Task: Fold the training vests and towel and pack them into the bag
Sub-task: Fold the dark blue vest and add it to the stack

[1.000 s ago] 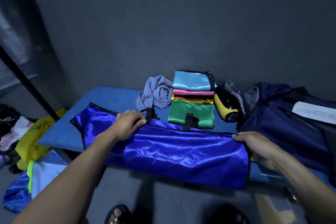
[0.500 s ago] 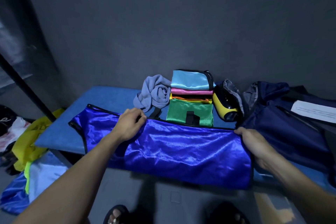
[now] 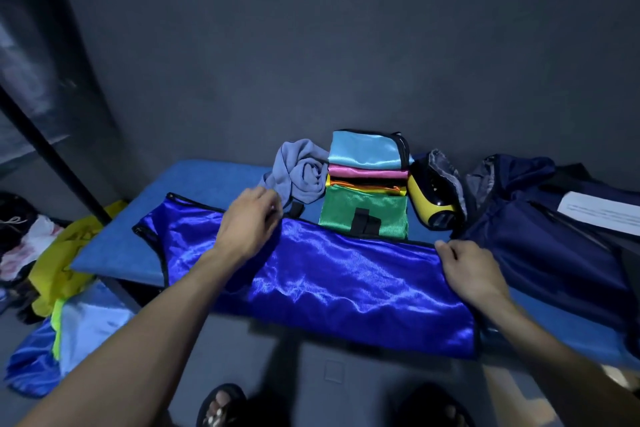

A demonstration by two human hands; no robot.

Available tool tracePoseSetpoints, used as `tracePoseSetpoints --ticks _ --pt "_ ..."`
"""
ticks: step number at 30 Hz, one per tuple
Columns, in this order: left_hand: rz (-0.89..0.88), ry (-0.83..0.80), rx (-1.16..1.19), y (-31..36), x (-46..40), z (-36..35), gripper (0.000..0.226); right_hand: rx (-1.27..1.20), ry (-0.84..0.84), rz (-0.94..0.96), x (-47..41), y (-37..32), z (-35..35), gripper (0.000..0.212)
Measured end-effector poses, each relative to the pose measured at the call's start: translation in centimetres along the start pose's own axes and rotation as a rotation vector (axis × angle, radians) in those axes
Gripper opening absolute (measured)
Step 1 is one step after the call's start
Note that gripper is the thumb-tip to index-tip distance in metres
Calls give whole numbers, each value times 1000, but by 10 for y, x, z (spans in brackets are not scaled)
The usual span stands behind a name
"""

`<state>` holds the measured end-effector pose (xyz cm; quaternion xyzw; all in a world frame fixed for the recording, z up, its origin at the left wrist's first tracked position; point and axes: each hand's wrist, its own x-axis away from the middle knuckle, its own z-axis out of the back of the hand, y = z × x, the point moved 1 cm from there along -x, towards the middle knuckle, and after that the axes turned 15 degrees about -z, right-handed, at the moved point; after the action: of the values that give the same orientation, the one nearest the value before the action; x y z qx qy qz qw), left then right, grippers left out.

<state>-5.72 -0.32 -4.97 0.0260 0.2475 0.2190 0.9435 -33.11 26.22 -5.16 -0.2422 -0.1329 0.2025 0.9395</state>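
We see a dim, bluish room with soft light from above. Bright sheen streaks the satin blue vest (image 3: 329, 274). Shadows pool on the floor (image 3: 325, 378) beneath us. The wide lens bends the edges, and the left hand (image 3: 249, 225) shows slight motion blur.
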Motion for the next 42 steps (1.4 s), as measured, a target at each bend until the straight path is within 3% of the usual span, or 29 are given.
tracePoseSetpoints --ticks 4,9,12,15,19,23,26,29,34,39,42 --pt "-106 -170 100 0 18 -8 9 -95 -40 -8 1 -2 4 52" --pt "-105 -224 107 1 29 1 23 -407 -237 -112 2 -3 6 48" --pt "-101 -218 126 18 36 8 27 -607 -348 -158 14 -17 19 36" --pt "-111 -262 121 36 41 6 49 -696 -393 -132 23 -30 30 32" --pt "-3 -390 89 50 37 -1 57 -830 -416 -106 33 -37 41 26" --pt "79 -390 30 52 24 -5 57 -1010 -455 -35 47 -49 50 10" --pt "54 -396 0 57 17 -9 55 -1106 -629 97 55 -65 58 35" --pt "15 -330 54 59 14 -9 54 -1118 -764 149 58 -87 69 36" --pt "-50 -275 209 67 19 -8 64 -1096 -832 134 79 -142 83 30" --pt "-129 -443 143 77 20 -13 82 -930 -947 201 98 -205 76 27" --pt "-250 -532 2 72 23 -32 66 -813 -998 260 99 -245 58 35"
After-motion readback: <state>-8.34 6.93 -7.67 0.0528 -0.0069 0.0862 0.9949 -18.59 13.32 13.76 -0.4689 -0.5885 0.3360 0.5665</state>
